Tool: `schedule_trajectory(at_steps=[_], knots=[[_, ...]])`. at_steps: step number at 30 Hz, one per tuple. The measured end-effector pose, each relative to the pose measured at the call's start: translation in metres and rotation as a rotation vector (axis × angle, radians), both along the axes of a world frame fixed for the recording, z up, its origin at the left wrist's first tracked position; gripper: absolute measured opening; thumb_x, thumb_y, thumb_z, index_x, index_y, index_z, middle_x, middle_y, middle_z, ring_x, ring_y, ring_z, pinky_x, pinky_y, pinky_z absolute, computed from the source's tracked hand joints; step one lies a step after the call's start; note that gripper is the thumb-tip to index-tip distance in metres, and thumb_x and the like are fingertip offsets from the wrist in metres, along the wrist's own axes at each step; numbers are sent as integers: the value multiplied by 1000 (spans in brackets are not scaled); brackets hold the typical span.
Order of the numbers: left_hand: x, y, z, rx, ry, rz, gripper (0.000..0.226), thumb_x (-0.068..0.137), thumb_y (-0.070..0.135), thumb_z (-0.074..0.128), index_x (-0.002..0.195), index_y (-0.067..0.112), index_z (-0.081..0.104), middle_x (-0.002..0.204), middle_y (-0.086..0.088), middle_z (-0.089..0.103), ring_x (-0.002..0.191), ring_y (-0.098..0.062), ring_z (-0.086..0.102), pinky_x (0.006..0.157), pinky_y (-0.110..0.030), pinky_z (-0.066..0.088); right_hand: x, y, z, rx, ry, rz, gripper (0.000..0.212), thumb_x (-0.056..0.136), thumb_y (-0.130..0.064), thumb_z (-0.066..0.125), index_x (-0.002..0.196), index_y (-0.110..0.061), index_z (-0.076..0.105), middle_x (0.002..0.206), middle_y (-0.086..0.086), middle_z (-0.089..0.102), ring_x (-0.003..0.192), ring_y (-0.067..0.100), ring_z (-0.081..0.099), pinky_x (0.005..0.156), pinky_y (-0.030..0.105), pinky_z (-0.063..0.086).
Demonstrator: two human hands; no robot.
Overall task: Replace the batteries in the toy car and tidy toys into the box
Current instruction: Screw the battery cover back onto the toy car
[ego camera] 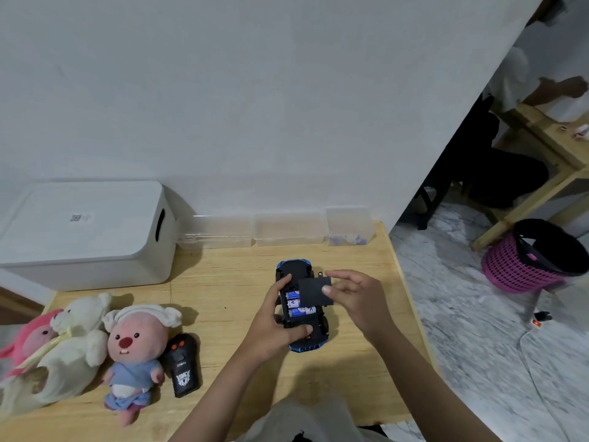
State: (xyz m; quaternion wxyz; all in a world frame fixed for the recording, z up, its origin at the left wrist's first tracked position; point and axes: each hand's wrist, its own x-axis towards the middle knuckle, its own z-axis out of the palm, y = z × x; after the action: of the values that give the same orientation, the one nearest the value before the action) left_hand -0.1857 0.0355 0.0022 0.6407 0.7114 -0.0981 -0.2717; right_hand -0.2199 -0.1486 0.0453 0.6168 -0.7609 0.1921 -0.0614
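Note:
A blue toy car [298,269] lies upside down on the wooden table [229,282], its battery bay open. Three blue-and-white batteries [294,303] sit side by side in the bay. My left hand [271,323] grips the car from its left side, fingers over the underside and thumb near the rear. My right hand [353,295] pinches the black battery cover [314,290] and holds it over the right part of the bay. A white lidded storage box [86,234] stands at the back left of the table.
Three plush toys lie at the left: pink [28,339], cream [76,339], and a pink-faced one in blue [137,352]. A black remote control [183,365] lies beside them. Clear plastic containers [287,231] line the wall. A pink bin [535,256] stands on the floor to the right.

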Motion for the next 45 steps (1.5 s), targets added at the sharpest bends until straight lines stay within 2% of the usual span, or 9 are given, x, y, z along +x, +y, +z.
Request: schedule_trajectory(at_steps=[3,7,10,15,25,32,39,42,45], knots=[[7,-2,5,1,-8,-29,92,64,10,83,131,53,37,125,4,53,95,-14,66,78,-32,58,8,9,4,36,-31,37,25,74,-3,78,94,-16,71,64,-1,72,68,10,71,69,15,53],[14,-6,12,-3,-49,-54,92,64,10,84,134,45,36,127,2,53,100,-6,62,83,-26,54,16,9,3,13,-46,43,26,71,0,79,92,-14,72,68,4,71,66,10,68,67,19,55],[18,-5,13,-16,-54,-34,90,61,11,84,132,43,39,122,-4,55,95,-14,65,82,-31,56,20,7,1,-32,-45,63,25,70,-1,80,90,-15,73,74,9,69,66,14,66,69,26,57],[21,-3,17,-11,-43,-4,84,54,26,84,124,48,43,117,-3,59,95,-28,65,84,-42,56,27,5,1,-50,-35,55,24,71,0,79,93,-10,74,71,6,67,61,8,63,66,23,55],[22,2,22,-9,-36,18,77,54,29,84,118,44,45,114,-2,59,96,-30,62,80,-47,57,32,8,7,-123,0,117,27,74,-6,78,100,-12,74,77,3,67,63,2,59,72,21,54],[21,8,25,-11,-38,37,74,53,30,85,115,42,46,113,-1,58,96,-31,62,77,-46,58,34,14,8,-270,24,160,30,77,-10,77,107,-11,71,82,-6,58,73,9,58,69,11,48],[20,11,26,-43,-43,95,70,50,29,86,108,40,49,113,-2,58,97,-35,62,77,-53,56,33,20,11,-528,-76,252,32,84,-18,71,115,-10,67,85,1,52,77,14,56,70,7,43],[22,12,28,-62,-60,140,68,49,27,86,105,40,51,112,0,60,99,-35,62,78,-55,55,31,23,11,-659,-163,288,30,88,-20,66,115,-10,68,85,2,51,75,15,55,68,15,45],[25,14,28,-79,-125,145,64,52,25,86,105,38,53,105,12,64,100,-28,62,79,-56,53,30,26,11,-692,-218,294,27,89,-19,64,114,-10,69,87,4,56,75,16,58,68,19,46]])
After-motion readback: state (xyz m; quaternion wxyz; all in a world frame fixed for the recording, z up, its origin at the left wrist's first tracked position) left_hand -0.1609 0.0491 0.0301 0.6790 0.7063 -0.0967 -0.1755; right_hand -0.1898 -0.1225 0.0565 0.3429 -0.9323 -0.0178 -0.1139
